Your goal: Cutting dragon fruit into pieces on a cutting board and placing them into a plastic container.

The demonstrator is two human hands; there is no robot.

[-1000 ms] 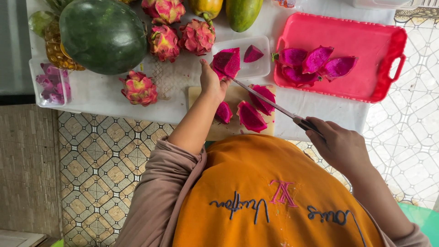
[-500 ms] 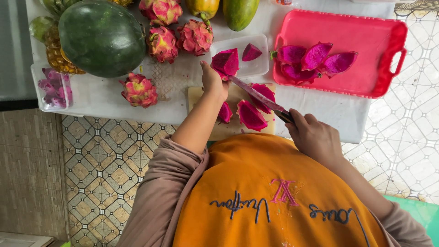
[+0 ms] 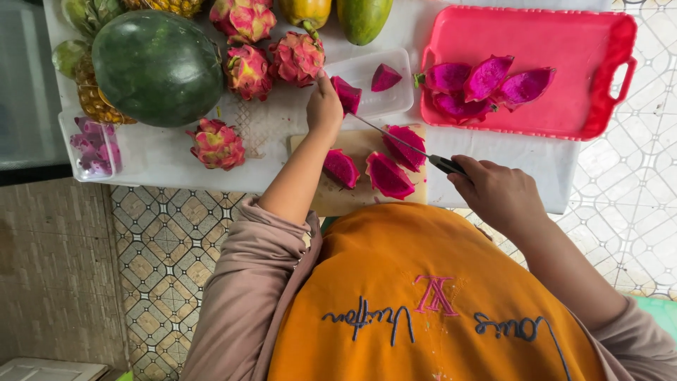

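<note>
**Cutting dragon fruit at the surface**

Her left hand (image 3: pixel 325 106) pinches a fruit wedge (image 3: pixel 346 94) over the clear tray (image 3: pixel 374 99). Her right hand (image 3: pixel 496 192) has a closed grip on the knife (image 3: pixel 409 144) above the cutting board (image 3: pixel 352 144), where three pieces lie.

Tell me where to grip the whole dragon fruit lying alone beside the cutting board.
Grip the whole dragon fruit around its round middle, coming down from above. It lies apart on the white table, clear of the watermelon and the cutting board, so fingers can likely close on both flanks; its leafy scales look too flimsy to hold.
</note>
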